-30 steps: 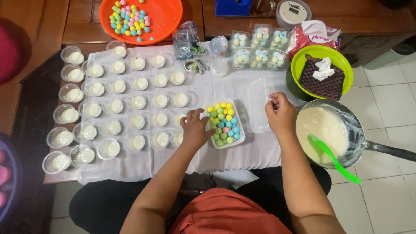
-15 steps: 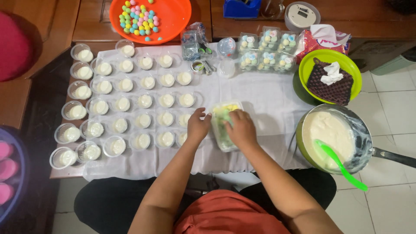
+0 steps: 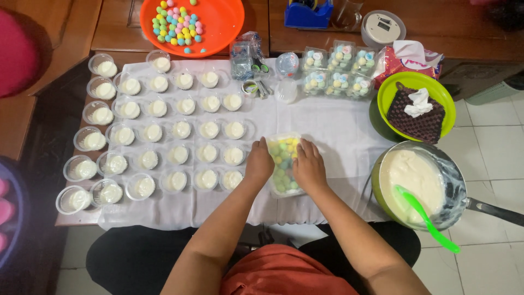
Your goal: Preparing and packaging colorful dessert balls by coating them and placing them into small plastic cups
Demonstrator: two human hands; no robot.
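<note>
Seen from above, both of our hands rest on a clear plastic box of pastel balls [image 3: 284, 164] that lies on the white cloth [image 3: 338, 125] at the middle of the table. The left hand [image 3: 259, 164] lies flat on the box's left edge, fingers together and pressing down; the right hand [image 3: 309, 166] covers the right half in the same way, fingers close and palm down. We judge that the lid is being pressed onto the box, though we cannot tell whether it has yet seated. To the left stand rows of small clear cups of white cream [image 3: 164, 136], all filled and none lidded, so far as we can see; none carries coloured balls on top. At the far edge of the cloth a cluster of closed boxes of balls [image 3: 335, 71] stands finished, well apart from the one under our hands. Beyond the table an orange basin [image 3: 218, 22] holds a loose heap of balls, so stock remains unpacked. At our right a pan of white cream [image 3: 417, 183] with a green spoon [image 3: 426, 216] in it is well filled. Behind it a green bowl [image 3: 393, 93] holds a dark knitted cloth [image 3: 416, 112]. We judge the packing partly done: several boxes closed, one in hand, loose balls remaining.
</note>
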